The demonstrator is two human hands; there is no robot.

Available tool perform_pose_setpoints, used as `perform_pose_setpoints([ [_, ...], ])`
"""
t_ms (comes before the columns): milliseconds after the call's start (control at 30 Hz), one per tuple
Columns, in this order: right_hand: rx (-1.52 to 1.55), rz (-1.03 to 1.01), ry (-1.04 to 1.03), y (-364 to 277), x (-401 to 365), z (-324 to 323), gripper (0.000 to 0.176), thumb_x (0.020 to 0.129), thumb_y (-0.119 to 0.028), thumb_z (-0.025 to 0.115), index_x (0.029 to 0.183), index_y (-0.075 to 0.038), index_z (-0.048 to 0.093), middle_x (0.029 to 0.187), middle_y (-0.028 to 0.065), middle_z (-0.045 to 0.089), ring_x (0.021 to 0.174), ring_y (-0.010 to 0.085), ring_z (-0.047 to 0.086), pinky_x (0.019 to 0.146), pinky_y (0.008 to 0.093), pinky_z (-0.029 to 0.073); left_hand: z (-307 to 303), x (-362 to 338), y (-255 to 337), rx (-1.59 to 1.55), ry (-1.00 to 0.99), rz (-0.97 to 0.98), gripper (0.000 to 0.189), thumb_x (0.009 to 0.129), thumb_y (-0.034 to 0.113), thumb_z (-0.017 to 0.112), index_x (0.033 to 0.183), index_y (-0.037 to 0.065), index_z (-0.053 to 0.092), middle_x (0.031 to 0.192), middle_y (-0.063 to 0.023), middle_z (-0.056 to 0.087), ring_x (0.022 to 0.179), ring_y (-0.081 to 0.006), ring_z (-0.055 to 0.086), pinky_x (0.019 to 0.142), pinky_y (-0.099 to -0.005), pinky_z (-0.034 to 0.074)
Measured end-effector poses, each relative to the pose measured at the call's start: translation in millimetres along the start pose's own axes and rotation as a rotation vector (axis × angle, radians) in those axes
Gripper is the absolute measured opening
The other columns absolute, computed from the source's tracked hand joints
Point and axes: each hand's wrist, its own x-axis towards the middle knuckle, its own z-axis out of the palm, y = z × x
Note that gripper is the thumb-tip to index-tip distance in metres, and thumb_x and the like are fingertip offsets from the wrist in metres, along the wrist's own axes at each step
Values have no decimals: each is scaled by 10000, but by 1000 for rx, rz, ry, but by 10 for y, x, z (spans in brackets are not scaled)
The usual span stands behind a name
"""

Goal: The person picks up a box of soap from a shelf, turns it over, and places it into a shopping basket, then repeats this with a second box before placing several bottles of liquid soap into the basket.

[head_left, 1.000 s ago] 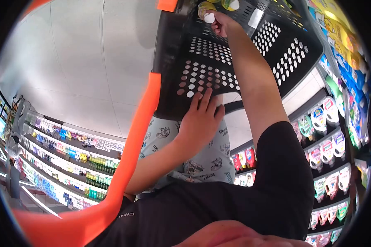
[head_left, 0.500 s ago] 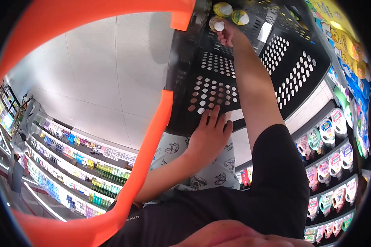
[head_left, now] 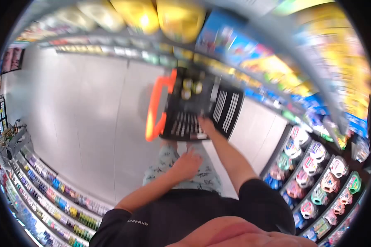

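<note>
A black basket with slotted walls and an orange handle is in front of me, lower down. Several bottles with yellow and white tops stand in its far left part. My right hand reaches over the near side of the basket; its fingers are blurred and no bottle is at them. Near my patterned shorts, my left hand hangs short of the basket, blurred, its finger shape unclear.
Shelves of yellow and blue packages run across the far side and right. Racks of white-topped bottles stand at the right. More stocked shelves line the lower left. Pale floor lies left of the basket.
The basket now looks smaller and farther from the camera. My right hand has left the bottles and drawn back toward the near side. My left hand has come away from the basket's near edge.
</note>
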Motion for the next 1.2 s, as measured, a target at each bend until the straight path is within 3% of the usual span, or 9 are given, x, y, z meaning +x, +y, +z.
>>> perform_pose_setpoints([
  [100,-104,-115,-41,-23,-953,-793,704,1022,-592,386,974,30,713,1021,329,696,943,485,687,877,539,536,-479,-403,332,178,54,35,368,830,185,680,1180,73,659,1178,-116,685,1162,-322,608,1008,-469,495],
  [200,63,154,-356,282,-1312,-1117,561,1022,-537,378,1071,-50,652,807,198,680,584,297,677,530,441,548,-895,-640,523,252,-5,-39,458,833,230,694,1263,82,640,1187,-133,686,1149,-321,626,992,-470,509],
  [500,552,374,-175,12,-2084,-1882,411,937,-463,593,955,-57,656,746,64,649,541,197,612,474,382,475,-1607,-1226,878,192,145,-104,490,880,227,592,1340,59,608,1210,-190,681,1155,-373,642,977,-488,514],
  [733,749,-157,-29,-1411,-2407,-3043,264,939,-225,647,738,-54,630,584,20,553,444,137,502,404,315,392,-1752,-1567,1140,115,140,-220,496,893,257,607,1366,109,607,1193,-198,704,1108,-379,673,953,-475,533],
  [800,623,-416,-5,-2077,-2510,-3757,270,957,-257,646,792,-44,665,660,-5,583,559,101,524,531,287,421,-1723,-1597,1126,130,148,-228,498,892,270,617,1365,113,609,1187,-202,706,1102,-382,677,950,-476,536],
  [900,587,-741,273,-3256,-3122,-4912,280,989,-286,671,982,-7,692,829,8,643,806,102,573,768,306,491,-1694,-1603,1064,160,146,-225,509,887,288,632,1361,105,608,1191,-207,703,1108,-387,674,954,-478,533],
  [1033,628,-1102,665,-4281,-3878,-6197,260,941,-253,739,1043,-16,706,767,-69,541,727,39,483,665,231,424,-1709,-1654,1065,145,194,-229,559,893,303,632,1396,68,573,1215,-218,693,1130,-388,663,970,-462,521],
  [1100,522,-1046,1042,-4657,-4122,-6653,463,872,-352,793,1154,0,687,839,-18,577,781,85,550,737,254,482,-1731,-1658,1079,128,209,-235,586,899,301,628,1422,50,548,1238,-220,686,1146,-384,658,982,-450,514],
  [1200,322,-944,1214,-4988,-3888,-7253,805,786,-582,787,1282,35,640,995,101,667,935,223,665,881,358,534,-1702,-1643,1051,110,207,-249,597,903,291,625,1438,43,533,1268,-212,680,1172,-374,650,1002,-438,506],
])
